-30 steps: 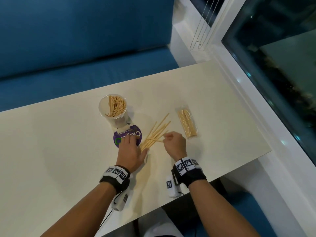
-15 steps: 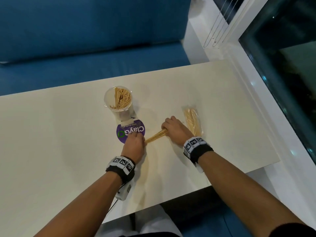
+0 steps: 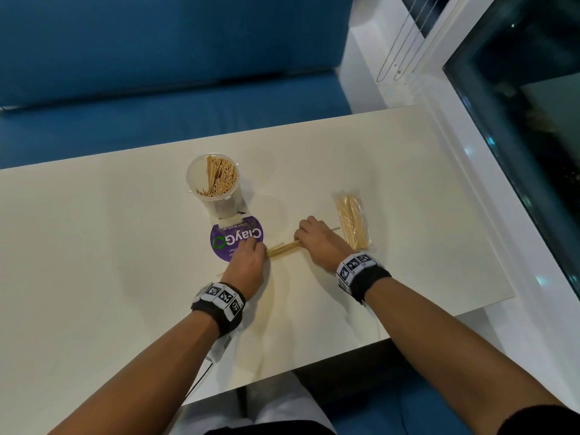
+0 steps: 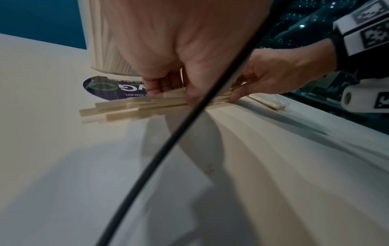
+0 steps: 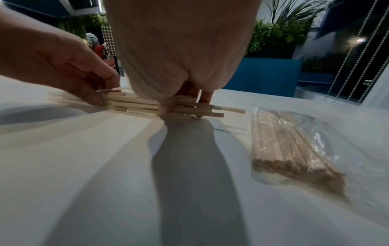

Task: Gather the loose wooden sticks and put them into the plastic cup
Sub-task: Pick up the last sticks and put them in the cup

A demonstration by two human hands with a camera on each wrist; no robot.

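A bundle of loose wooden sticks lies on the cream table between my two hands. My left hand pinches its left end with curled fingers and thumb. My right hand grips the right end, fingers curled over the sticks and thumb in front. One stick tip pokes out past the right hand. The clear plastic cup, partly filled with sticks, stands behind and left of the bundle.
A round purple ClayGo lid lies in front of the cup, under my left fingertips. A sealed clear bag of sticks lies right of my right hand. A blue bench lies beyond the table, and a window frame runs along the right edge.
The fanned sticks have been drawn together into one bundle. My right hand moved over their right end and closed on it; my left hand closed on the left end.
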